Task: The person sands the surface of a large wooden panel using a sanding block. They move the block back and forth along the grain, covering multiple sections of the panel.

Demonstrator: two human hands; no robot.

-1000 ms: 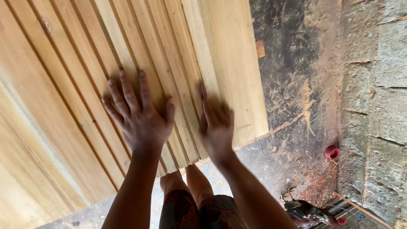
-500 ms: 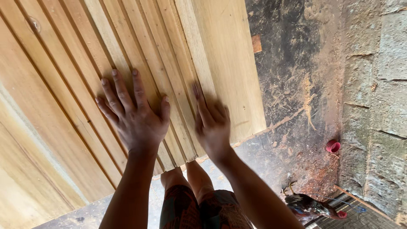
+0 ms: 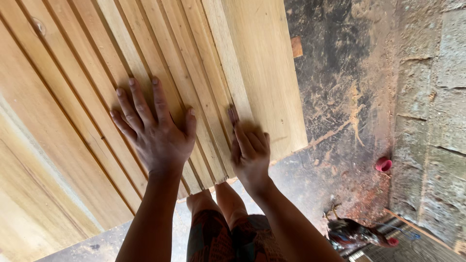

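**Head view — both hands flat on stacked planks**

Head view was aimed straight down at a stack of pale wooden planks [image 3: 145, 63], stood on edge side by side and leaning together, their narrow edges forming long parallel ridges running from upper left to lower right. The left hand [image 3: 155, 133] was laid palm-down across several plank edges, fingers [image 3: 133, 99] spread apart and stretched out, thumb splayed to the side — nothing was clamped. The right hand [image 3: 250, 153] was pressed against the edges nearer the right of the stack, fingers held close together and extended along one ridge, index tip furthest up; nothing was gripped there either. The two hands were set near each other but not touching. A wider flat board [image 3: 267, 82] was seen at the right end of the stack, face up, just beside the right hand. The lower ends of the planks were resting on a dusty concrete floor [image 3: 340, 121], marked with sawdust streaks. The person's bare legs [image 3: 218, 204] and patterned shorts [image 3: 228, 240] were visible between the forearms. A small wood offcut [image 3: 296, 47] lay by the board's edge. A small red object [image 3: 383, 164] was lying near a rough block wall [image 3: 432, 97] at right. A blurred dark object at bottom right could not be identified.
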